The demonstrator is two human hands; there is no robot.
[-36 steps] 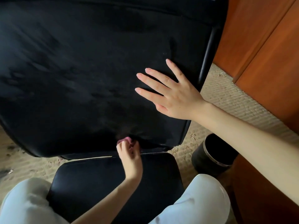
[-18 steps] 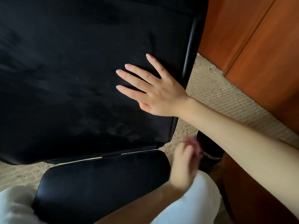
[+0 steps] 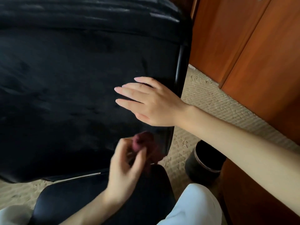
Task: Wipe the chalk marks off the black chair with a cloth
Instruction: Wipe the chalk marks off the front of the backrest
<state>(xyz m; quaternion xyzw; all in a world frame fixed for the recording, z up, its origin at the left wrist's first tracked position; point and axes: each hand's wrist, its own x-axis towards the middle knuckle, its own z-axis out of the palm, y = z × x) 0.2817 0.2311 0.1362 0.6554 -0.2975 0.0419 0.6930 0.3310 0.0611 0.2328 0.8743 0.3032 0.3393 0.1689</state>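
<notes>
The black chair's backrest (image 3: 73, 95) fills the upper left, with faint pale smears across it; its seat (image 3: 81, 200) lies below. My left hand (image 3: 128, 164), blurred by motion, grips a small dark pink cloth (image 3: 142, 143) against the backrest's lower right corner. Above it, my right hand (image 3: 152, 103) lies flat with straight fingers on the backrest near its right edge.
A dark round bin (image 3: 204, 161) stands on the beige carpet (image 3: 211, 101) right of the chair. Reddish wooden cabinet doors (image 3: 243, 46) rise at the right. My white-trousered knees (image 3: 191, 207) frame the seat.
My left hand with the cloth swung right past the seat, then came back up to the backrest's lower right corner. My right hand stayed flat on the backrest, fingers now closer together.
</notes>
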